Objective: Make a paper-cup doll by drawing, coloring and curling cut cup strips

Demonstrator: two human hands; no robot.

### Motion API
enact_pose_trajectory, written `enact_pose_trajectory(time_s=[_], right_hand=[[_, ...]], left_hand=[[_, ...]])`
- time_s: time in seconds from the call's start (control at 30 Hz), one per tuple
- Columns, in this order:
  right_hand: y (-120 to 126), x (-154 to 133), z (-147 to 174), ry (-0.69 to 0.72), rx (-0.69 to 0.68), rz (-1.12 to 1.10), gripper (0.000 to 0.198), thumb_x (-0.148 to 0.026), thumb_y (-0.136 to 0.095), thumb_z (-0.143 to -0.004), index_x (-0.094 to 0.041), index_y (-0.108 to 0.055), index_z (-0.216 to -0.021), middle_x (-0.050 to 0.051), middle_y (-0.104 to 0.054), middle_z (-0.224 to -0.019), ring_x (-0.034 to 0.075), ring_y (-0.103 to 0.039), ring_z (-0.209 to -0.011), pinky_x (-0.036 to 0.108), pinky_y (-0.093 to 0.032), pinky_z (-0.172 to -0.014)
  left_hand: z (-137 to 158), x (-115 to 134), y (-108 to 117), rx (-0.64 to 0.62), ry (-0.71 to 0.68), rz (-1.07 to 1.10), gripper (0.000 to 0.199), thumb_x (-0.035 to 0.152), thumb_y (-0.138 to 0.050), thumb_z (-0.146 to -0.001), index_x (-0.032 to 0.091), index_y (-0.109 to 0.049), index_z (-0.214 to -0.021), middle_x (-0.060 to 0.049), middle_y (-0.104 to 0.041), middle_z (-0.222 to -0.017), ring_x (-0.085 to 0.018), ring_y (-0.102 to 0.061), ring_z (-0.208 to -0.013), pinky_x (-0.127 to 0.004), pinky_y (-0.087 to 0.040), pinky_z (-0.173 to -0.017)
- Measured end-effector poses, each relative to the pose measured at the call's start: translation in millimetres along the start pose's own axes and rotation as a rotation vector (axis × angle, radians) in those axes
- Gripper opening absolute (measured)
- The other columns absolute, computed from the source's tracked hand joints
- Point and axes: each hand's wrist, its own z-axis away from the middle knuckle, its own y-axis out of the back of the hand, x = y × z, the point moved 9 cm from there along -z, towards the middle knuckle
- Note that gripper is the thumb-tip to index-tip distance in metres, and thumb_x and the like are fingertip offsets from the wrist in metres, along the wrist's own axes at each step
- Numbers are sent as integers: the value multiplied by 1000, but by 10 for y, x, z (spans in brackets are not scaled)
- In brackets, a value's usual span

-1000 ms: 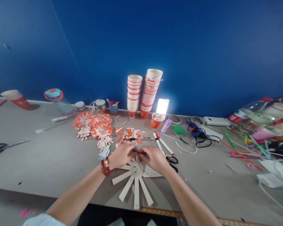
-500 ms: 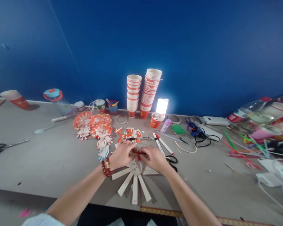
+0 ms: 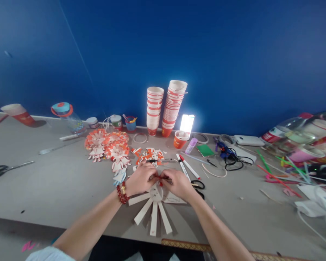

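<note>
A paper cup cut into radiating strips lies between my hands, its round white base in the middle and several strips fanned out toward the table's front edge. My left hand, with a red bead bracelet at its wrist, pinches a red-orange strip at the far side of the cut cup. From the other side my right hand closes its fingers on that same strip, the fingertips nearly meeting. The strip's exact shape is mostly hidden by the fingers. Under my right hand pokes out a white paper piece with drawn lines.
Beyond my hands lie orange and white scraps and markers. Black-handled scissors sit right of my right hand. Paper cut-out figures are at left; two cup stacks stand by the blue wall, a glue gun farther right.
Both hands stay in nearly the same place, still pinching the strip with a small shift of the fingers. The fanned strips have swung slightly left.
</note>
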Motion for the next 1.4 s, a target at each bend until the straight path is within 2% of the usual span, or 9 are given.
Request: enact_pose_trajectory(time_s=[0.17, 0.37, 0.73, 0.93, 1.07, 1.17, 1.3, 1.4], right_hand=[[-11, 7, -4, 6, -9, -27, 8, -16, -56, -81, -20, -62, -79, 1, -67, -76, 16, -59, -73, 23, -34, -63], [-29, 11, -12, 4, -29, -73, 7, -14, -57, -77, -20, -58, -74, -2, -62, -70, 14, -54, -65, 22, -31, -59], [-55, 22, -11, 21, -16, -108, 11, -9, -57, -71, -19, -55, -68, -3, -59, -67, 12, -52, -64, 21, -29, -59], [-63, 1, -19, 52, -9, -102, 12, -7, -57, -72, -19, -56, -69, -2, -60, -69, 13, -54, -67, 21, -32, -61], [-50, 30, -22, 29, -30, -63, 9, -12, -57, -79, -20, -61, -76, 0, -64, -74, 15, -58, -72, 23, -35, -64], [-15, 9, -14, 42, -76, -42, 13, -18, -53, -87, -22, -65, -91, 2, -69, -85, 18, -62, -82, 25, -38, -70], [89, -4, 10, 44, -114, -46, 24, -19, -49, -90, -24, -61, -110, 3, -71, -92, 19, -63, -85, 26, -40, -70], [191, 51, 28, 13, -110, -51, 29, -13, -51, -83, -24, -60, -108, 1, -70, -84, 17, -62, -76, 25, -40, -66]], left_hand=[[6, -1, -15, 16, 23, 13, 14, 23, -62, -85, 17, -60, -73, -3, -64, -77, -20, -59, -85, -34, -37, -88], [10, -5, -31, 26, 38, 33, 9, 15, -61, -78, 18, -57, -71, -2, -62, -75, -19, -58, -84, -32, -37, -87], [10, -22, -102, 14, 50, 30, 6, 16, -63, -76, 18, -60, -72, -1, -64, -75, -19, -61, -87, -42, -26, -106], [-5, -11, -92, 19, 33, 15, 8, 15, -64, -76, 18, -60, -70, -1, -64, -73, -18, -61, -83, -42, -28, -107], [-16, -51, -84, -10, 41, 35, 7, 17, -64, -78, 18, -61, -72, -3, -65, -76, -20, -61, -84, -36, -40, -93], [-16, -76, -80, -48, 45, 49, 3, 17, -64, -79, 17, -63, -81, -5, -67, -86, -22, -61, -91, -31, -45, -83], [-1, -80, -43, -60, 35, 42, 20, 17, -66, -78, 17, -62, -97, -7, -66, -99, -24, -60, -99, -34, -45, -89], [15, -114, 3, -34, 42, 84, 29, 18, -65, -79, 19, -59, -108, -7, -64, -110, -23, -59, -105, -33, -46, -91]])
